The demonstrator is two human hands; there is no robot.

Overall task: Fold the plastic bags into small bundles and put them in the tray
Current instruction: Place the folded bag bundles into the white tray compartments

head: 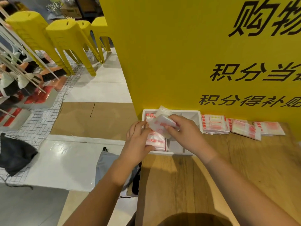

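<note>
- A thin, half-clear, red-printed white plastic bag (160, 122), partly folded, is held in the air over the far-left compartment of the white plastic tray (196, 113).
- The tray is set at the far-left corner of the pale wooden table (187, 185), against the tall yellow sign board (171, 62).
- Right hand (184, 133): bag pinched at its right end, thumb under, fingers curled over.
- Left hand (138, 138): fingertips are laid against the bag's left edge; whether it is pinched or only touched can't be told.
- Folded red-and-white bundles (155, 142) are already laid in the left compartment, under the hands.
- Flat stacks of unfolded bags (214, 123) are lined up along the table's far edge, just right of the tray.
- Handling, as judged: v. light, limp film w/ no stiffness, prob. slippery; folds likely to spring open if let go.
- Best taken at the folded edges & corners, both layers pinched together; bundle to be kept squeezed until it is pressed down betw. the compartment walls.
- Little breakage risk; tearing unlikely unless pulled hard.
</note>
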